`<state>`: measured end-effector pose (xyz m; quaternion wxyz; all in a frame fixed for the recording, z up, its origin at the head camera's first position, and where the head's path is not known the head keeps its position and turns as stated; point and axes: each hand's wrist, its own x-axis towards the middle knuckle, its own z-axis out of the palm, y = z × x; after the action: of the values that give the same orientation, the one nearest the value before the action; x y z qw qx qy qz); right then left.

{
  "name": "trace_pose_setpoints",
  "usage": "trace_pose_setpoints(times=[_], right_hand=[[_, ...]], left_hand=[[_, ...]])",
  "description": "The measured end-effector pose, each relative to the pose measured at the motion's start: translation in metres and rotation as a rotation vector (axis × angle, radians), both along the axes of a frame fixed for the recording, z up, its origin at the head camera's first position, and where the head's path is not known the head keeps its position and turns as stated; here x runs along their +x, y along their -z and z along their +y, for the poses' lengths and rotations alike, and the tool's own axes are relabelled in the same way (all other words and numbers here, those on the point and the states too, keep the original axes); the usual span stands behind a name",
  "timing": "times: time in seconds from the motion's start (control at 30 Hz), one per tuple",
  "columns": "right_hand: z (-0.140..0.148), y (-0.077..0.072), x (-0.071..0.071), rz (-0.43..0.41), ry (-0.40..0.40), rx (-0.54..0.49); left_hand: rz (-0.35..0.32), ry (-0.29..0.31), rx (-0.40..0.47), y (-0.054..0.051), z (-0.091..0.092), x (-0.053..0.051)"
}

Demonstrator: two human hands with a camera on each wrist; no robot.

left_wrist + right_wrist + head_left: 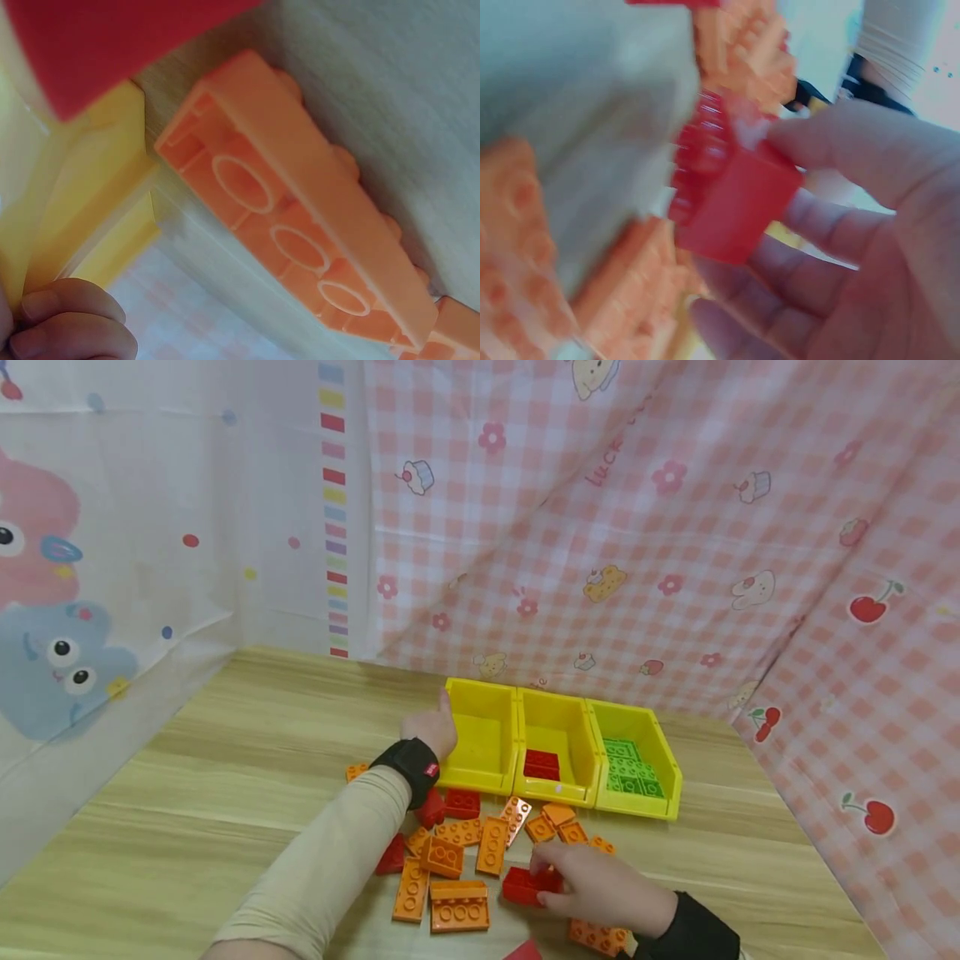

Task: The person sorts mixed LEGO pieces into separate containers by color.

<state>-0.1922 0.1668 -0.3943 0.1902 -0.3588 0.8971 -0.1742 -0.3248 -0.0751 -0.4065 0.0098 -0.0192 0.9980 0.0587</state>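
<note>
A pink-checked cloth (570, 518) hangs behind a wood-grain tabletop (217, 777), with a cartoon-printed white sheet (150, 477) at left.

The bricks (491, 846) look smooth, glossy plastic, the bins (555, 717) shiny plastic; the bench (277, 727) shows wood grain, the sleeve (311, 860) matt cloth.

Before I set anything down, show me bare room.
Bare: the wood-grain tabletop beside the dotted cloth, left of the left sleeve, and between the rightmost yellow bin and gingham cloth. Crowded: before the bins, orange bricks and red bricks from sleeve to right hand.
</note>
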Motion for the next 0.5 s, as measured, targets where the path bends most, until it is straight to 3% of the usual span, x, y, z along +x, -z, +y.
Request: trace_pose_setpoints(times=[0.1,0.2,0.37,0.5], right_hand=[[0.008,-0.009,-0.004,0.036,-0.006,-0.011],[0.013,-0.017,-0.013,0.115,0.043,-0.054],[0.015,-0.023,-0.039,0.218,0.234,-0.125],[0.011,-0.019,-0.067,0.285,0.347,-0.145]], left_hand=[[-0.005,0.001,0.007,-0.001,-0.001,0.000],[-0.013,0.000,0.012,-0.002,-0.001,0.000],[0.006,-0.006,0.001,-0.002,0.000,0.000],[0.032,-0.013,-0.023,0.001,0.001,-0.001]])
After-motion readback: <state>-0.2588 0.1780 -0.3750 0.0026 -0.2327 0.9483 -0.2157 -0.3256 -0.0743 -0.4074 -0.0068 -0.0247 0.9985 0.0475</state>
